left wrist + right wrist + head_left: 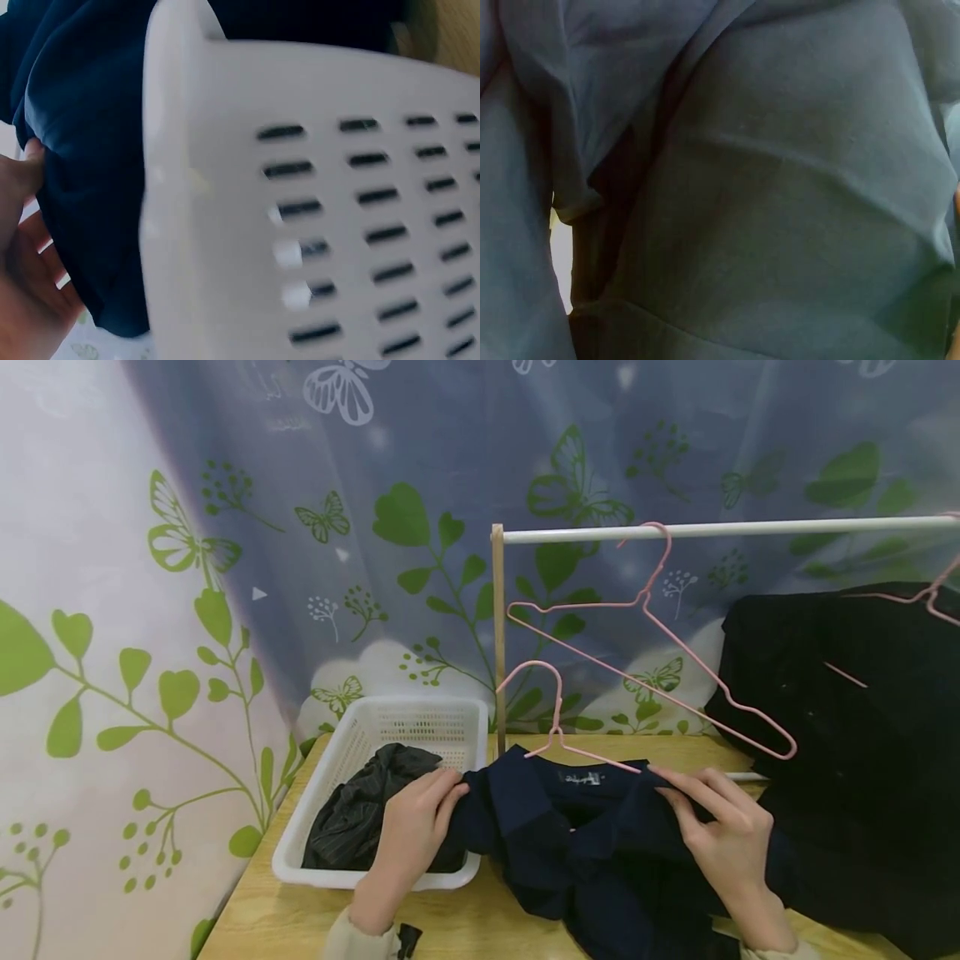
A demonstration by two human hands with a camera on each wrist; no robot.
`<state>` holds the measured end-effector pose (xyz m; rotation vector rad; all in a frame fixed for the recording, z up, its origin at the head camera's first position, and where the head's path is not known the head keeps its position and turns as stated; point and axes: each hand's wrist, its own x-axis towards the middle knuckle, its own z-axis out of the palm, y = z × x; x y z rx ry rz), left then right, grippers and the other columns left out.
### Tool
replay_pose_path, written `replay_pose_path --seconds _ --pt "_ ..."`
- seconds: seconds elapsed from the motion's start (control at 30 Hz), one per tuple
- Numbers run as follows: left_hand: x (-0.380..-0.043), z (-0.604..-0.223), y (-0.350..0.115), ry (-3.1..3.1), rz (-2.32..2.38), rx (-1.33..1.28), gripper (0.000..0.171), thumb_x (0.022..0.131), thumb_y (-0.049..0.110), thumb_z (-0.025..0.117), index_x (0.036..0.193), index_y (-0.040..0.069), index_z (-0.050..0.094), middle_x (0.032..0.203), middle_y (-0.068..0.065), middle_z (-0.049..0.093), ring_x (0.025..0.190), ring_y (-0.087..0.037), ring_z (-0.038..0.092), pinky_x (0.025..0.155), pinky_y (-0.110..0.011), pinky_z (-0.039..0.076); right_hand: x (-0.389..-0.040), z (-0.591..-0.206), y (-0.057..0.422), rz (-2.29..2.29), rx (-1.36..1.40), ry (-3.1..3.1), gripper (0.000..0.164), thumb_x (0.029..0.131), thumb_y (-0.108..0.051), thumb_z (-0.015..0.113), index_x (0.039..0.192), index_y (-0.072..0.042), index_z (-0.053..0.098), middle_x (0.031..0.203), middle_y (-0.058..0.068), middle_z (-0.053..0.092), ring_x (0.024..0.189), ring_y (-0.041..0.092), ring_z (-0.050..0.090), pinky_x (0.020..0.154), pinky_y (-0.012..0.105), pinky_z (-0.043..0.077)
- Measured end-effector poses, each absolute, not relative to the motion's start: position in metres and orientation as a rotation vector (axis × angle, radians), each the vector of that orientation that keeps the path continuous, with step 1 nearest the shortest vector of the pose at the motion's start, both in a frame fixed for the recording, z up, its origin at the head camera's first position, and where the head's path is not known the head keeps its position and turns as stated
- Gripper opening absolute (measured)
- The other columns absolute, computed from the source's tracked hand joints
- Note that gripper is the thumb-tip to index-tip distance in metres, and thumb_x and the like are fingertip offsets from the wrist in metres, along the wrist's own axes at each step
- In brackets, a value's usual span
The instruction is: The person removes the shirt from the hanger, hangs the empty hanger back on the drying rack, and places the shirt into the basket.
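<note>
A dark navy collared shirt [525, 827] is stretched between both hands, with a pink hanger [557, 735] inside its neck and the hook sticking up. My left hand [422, 810] pinches the shirt at its left shoulder, beside the white basket. In the left wrist view, thumb and fingers of the left hand [30, 247] hold the navy cloth [94, 187]. At the other shoulder, my right hand [723, 827] pinches the fabric between thumb and fingers. Dark cloth [780, 187] fills the right wrist view, where only a sliver of hand shows at the edge.
A white slotted basket [442, 881] holds a crumpled dark striped garment [352, 814]. Behind the shirt stands a rack with a white rail [750, 529] and wooden post [500, 635]. An unused pink hanger [645, 602] hangs there, and a black garment [840, 735] hangs on the right.
</note>
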<state>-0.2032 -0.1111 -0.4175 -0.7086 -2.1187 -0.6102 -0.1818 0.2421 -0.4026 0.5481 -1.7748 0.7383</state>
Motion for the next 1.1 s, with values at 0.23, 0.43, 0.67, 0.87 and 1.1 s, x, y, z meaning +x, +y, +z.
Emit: replay_pose_path --seconds 0.23,0.43,0.67,0.87,1.1 --pt "-0.207 -0.409 -0.089 -2.071 -0.544 -0.706 0.009 0.095 0.016 0.070 0.101 0.010 0.072 0.092 -0.003 0.071 0.081 -0.021 0.070 0.069 -0.035 0.058 -0.182 -0.403 0.243 0.755 0.553 -1.757 0.041 0.101 -0.040 0.063 0.095 -0.005 0.083 0.070 0.006 0.065 0.060 0.011 0.053 0.061 0.016 0.039" --pt "-0.206 -0.401 -0.065 -2.061 -0.453 -0.679 0.006 0.096 0.014 0.070 0.098 0.009 0.072 0.086 -0.002 0.066 0.074 -0.020 0.064 0.067 -0.033 0.054 -0.182 -0.402 0.241 0.742 0.545 -1.736 0.038 0.101 -0.038 0.063 0.093 -0.007 0.083 0.069 0.006 0.064 0.060 0.012 0.053 0.060 0.018 0.038" --pt "-0.201 -0.398 -0.048 -2.118 -0.474 -0.657 0.020 0.092 0.006 0.073 0.112 0.005 0.073 0.101 -0.007 0.070 0.088 -0.024 0.065 0.080 -0.037 0.057 -0.179 -0.403 0.234 0.773 0.556 -1.717 0.013 0.087 -0.004 0.072 0.093 -0.006 0.083 0.070 0.008 0.064 0.057 0.012 0.049 0.057 0.017 0.029" --pt "-0.197 -0.406 -0.049 -2.134 -0.596 -0.636 0.025 0.090 0.011 0.075 0.115 0.004 0.073 0.109 -0.011 0.071 0.098 -0.027 0.067 0.088 -0.041 0.056 -0.180 -0.405 0.229 0.734 0.578 -1.725 0.015 0.093 -0.014 0.069 0.093 -0.008 0.083 0.072 0.007 0.065 0.055 0.013 0.047 0.056 0.017 0.027" --pt "-0.196 -0.411 -0.051 -2.130 -0.652 -0.631 0.020 0.094 0.007 0.070 0.114 0.008 0.073 0.104 -0.005 0.070 0.088 -0.023 0.067 0.076 -0.037 0.057 -0.180 -0.402 0.237 0.638 0.617 -1.776 0.035 0.103 -0.037 0.060 0.098 -0.011 0.083 0.075 0.005 0.065 0.058 0.015 0.051 0.057 0.020 0.033"
